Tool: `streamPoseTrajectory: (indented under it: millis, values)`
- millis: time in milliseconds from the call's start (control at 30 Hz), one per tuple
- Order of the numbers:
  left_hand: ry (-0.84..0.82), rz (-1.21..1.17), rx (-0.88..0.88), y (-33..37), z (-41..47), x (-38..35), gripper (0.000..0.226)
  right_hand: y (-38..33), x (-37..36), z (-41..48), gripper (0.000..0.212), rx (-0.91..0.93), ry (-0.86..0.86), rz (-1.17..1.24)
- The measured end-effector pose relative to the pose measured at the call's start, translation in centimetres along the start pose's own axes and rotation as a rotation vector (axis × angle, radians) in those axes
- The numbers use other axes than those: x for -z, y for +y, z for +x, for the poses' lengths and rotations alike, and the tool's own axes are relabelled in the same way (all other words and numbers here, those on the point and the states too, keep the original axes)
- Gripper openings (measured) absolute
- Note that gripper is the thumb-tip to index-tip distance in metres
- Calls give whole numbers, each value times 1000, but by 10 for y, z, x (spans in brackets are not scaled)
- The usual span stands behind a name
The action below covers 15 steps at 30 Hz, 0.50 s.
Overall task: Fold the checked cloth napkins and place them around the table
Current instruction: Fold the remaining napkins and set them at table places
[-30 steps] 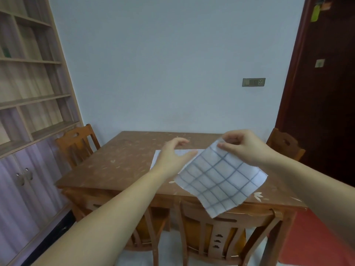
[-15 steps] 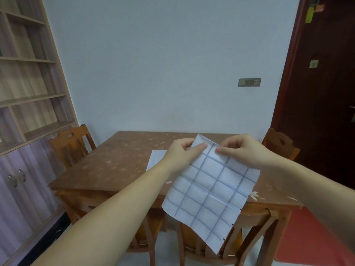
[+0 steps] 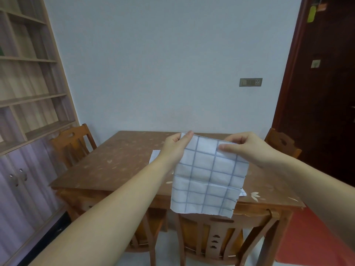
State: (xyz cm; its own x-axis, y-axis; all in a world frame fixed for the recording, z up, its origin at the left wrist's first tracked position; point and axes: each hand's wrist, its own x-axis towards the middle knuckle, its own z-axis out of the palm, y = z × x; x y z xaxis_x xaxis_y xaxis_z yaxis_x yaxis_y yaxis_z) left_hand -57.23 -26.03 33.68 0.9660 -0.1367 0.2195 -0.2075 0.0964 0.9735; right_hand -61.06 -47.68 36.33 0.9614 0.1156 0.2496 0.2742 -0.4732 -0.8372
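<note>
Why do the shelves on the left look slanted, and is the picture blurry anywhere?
Head view: the wide-angle lens bends the edges, so the bookshelf and door look tilted; light is soft and even, no glare or hard shadows; the checked napkin, pinched by the left hand and right hand, looks only slightly soft.
</note>
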Motion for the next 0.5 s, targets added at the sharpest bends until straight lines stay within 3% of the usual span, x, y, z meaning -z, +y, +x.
streamPoseTrajectory:
  millis: [167, 267, 400, 500]
  values:
    - [41, -99, 51, -6, 7, 6, 32, 7, 2, 1, 20, -18, 40, 219]
    - [-1, -161, 115, -10, 5, 5, 41, 7, 6, 3, 16, -9, 91, 227]
    - [-152, -10, 181, -22, -6, 4, 17, -3, 9, 3, 11, 1, 209, 243]
    - [-155, -10, 197, -29, -7, 4, 20, -10, 11, -6, 12, -61, 232, 310]
